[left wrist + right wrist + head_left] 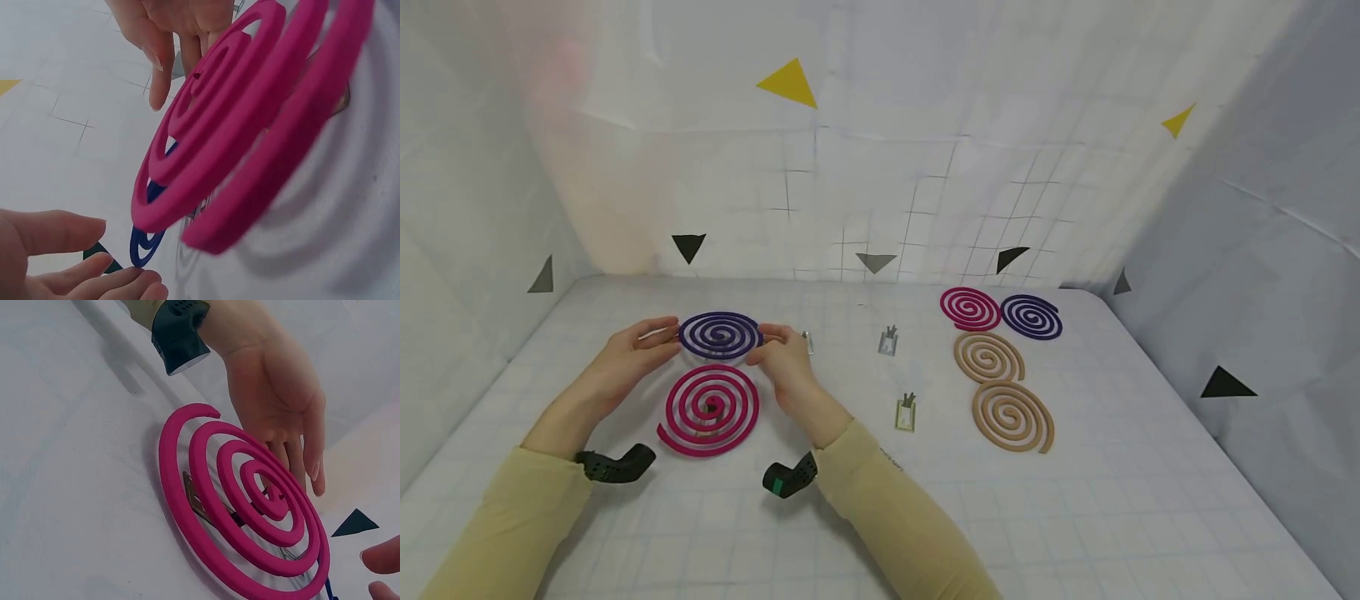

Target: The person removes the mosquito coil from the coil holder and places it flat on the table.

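Observation:
A dark blue mosquito coil lies level between the two hands at the left of the table. My left hand has its fingertips at the coil's left edge; in the left wrist view its thumb stands apart from the fingers. On the opposite edge, my right hand has its fingertips close by, with a gap between thumb and fingers in the right wrist view. Nearer to me, a pink mosquito coil sits raised on a small metal stand. Whether either hand bears the blue coil's weight is hidden.
On the right lie another pink coil, another blue coil and two tan coils. A silver stand and a gold stand lie mid-table. Part of another stand shows behind the right hand.

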Motion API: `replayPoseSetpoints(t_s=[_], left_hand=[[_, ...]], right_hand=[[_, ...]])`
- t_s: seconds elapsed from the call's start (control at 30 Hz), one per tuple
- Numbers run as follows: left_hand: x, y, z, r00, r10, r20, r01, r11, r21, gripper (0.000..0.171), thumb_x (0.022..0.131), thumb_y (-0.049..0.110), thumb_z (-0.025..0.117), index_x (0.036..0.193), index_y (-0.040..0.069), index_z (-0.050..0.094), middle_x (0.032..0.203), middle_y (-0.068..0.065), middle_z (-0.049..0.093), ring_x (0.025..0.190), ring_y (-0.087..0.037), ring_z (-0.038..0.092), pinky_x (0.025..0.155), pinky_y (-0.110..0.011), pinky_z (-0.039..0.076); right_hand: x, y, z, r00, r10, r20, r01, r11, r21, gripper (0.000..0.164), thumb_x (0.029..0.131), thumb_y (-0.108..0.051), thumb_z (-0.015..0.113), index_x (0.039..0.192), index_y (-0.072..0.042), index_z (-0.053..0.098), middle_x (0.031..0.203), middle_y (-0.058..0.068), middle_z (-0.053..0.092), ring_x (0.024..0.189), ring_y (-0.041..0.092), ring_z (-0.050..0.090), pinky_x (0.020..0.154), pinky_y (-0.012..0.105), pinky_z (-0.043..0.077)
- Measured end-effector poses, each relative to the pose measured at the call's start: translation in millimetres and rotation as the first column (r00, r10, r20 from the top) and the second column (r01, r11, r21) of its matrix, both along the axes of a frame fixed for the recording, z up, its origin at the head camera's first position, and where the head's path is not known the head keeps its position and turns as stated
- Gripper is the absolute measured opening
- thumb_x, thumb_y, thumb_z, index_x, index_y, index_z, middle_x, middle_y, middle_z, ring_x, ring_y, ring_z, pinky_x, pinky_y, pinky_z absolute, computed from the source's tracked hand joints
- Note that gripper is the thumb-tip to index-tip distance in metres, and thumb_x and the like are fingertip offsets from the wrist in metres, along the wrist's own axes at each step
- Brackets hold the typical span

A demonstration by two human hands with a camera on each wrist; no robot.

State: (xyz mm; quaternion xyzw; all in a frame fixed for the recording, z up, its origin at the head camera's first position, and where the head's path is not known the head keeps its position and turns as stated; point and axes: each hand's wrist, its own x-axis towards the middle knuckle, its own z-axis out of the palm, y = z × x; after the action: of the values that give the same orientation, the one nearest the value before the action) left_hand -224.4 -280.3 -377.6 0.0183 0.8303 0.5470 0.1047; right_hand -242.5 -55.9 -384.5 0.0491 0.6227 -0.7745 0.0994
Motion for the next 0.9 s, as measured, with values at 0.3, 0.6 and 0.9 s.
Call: replayPoseSetpoints(t_s=[0.3, 0.6, 0.9], left_hand=[[1.4, 1.0, 0.8, 1.0, 0.01, -0.012, -0.01, 1.0, -0.003, 0.071, 0.106, 0.029, 0.048, 0.159, 0.001, 0.01, 0.163, -0.025, 0.019, 0.149, -0.043, 0.022, 0.119, -0.059, 0.024], [0.5, 0.5, 3.3, 1.0, 0.014, -0.024, -0.015, 1.0, -0.015, 0.071, 0.106, 0.03, 0.048, 0.159, 0.002, 0.01, 0.163, -0.024, 0.02, 0.148, -0.043, 0.024, 0.118, -0.058, 0.026], [0.3, 1.6, 4.8, 1.0, 0.023, -0.02, -0.023, 1.0, -0.001, 0.072, 0.106, 0.031, 0.048, 0.159, 0.002, 0.01, 0.163, -0.023, 0.02, 0.148, -0.042, 0.025, 0.118, -0.056, 0.027]], right_hand=[[-2.1, -0.3, -2.4, 0.998, -0.02, -0.055, 0.017, 0.998, -0.054, 0.061, 0.066, 0.02, 0.056, 0.125, 0.005, 0.06, 0.125, 0.019, 0.06, 0.11, 0.028, 0.062, 0.075, 0.023, 0.05], [-0.7, 1.5, 3.7, 0.998, -0.024, -0.065, 0.021, 0.998, -0.059, 0.06, 0.068, 0.021, 0.055, 0.126, 0.004, 0.06, 0.129, 0.02, 0.06, 0.119, 0.032, 0.061, 0.078, 0.025, 0.051], [1.3, 4.0, 6.5, 0.997, -0.032, -0.065, 0.028, 0.998, -0.061, 0.059, 0.07, 0.022, 0.055, 0.124, -0.001, 0.064, 0.13, 0.016, 0.061, 0.12, 0.029, 0.061, 0.081, 0.027, 0.053]])
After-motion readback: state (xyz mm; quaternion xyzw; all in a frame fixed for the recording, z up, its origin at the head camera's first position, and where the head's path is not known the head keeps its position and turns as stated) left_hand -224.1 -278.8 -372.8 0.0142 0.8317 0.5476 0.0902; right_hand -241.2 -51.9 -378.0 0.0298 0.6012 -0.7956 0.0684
